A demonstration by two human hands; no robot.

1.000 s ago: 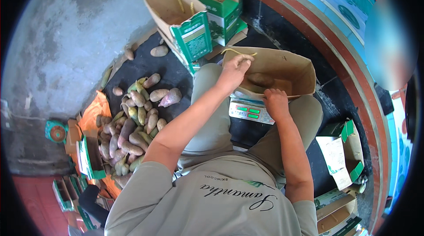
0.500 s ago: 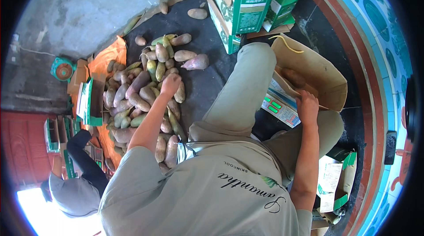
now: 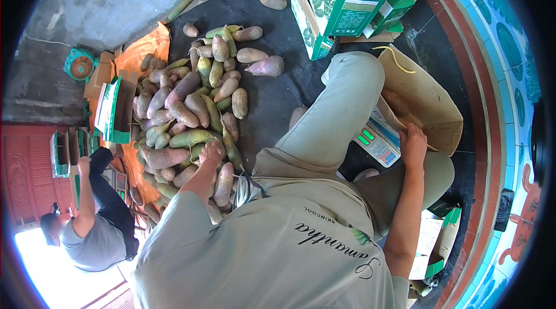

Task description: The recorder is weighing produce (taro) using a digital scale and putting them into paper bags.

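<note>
A large heap of green and purplish radishes lies to my left on a dark ground sheet. My left hand is down on its near side, fingers bent together among the radishes. Whatever lies under those fingers is hidden. On the right, an open cardboard box with a yellow cord handle rests on a digital scale with green lit displays. My right hand grips the near rim of this box. Inside sits at least one brownish radish, partly in shadow.
Green-and-white cartons stand ahead beyond my knee. A red-brown ledge curves along the right. Another person sits at the far left near more cartons. An opened carton lies at lower right.
My left hand has moved across the heap toward my body. My right hand stays on the box rim. The other person's arm is raised. A radish now shows beside my thigh.
</note>
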